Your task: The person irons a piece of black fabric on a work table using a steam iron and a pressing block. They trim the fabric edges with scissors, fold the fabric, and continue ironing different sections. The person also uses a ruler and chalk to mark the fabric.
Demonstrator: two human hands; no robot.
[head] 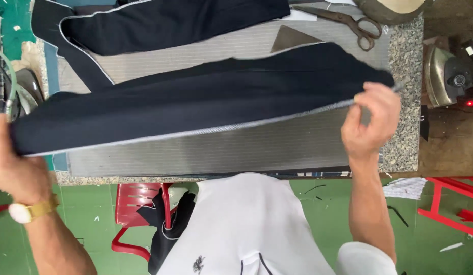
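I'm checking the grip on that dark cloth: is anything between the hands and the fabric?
Nothing visible. The right hand pinches the dark fabric at its white-stitched edge, and the left hand holds the other end directly. The scissors lie apart, farther back on the table.

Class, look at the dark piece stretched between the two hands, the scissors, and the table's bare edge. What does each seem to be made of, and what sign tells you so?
Dark piece: woven navy cloth, matte; it drapes and has a pale stitched edge.
Scissors: metal, dull brownish, perhaps tarnished or rusty.
Table: likely speckled granite or terrazzo, from its grey flecked surface.
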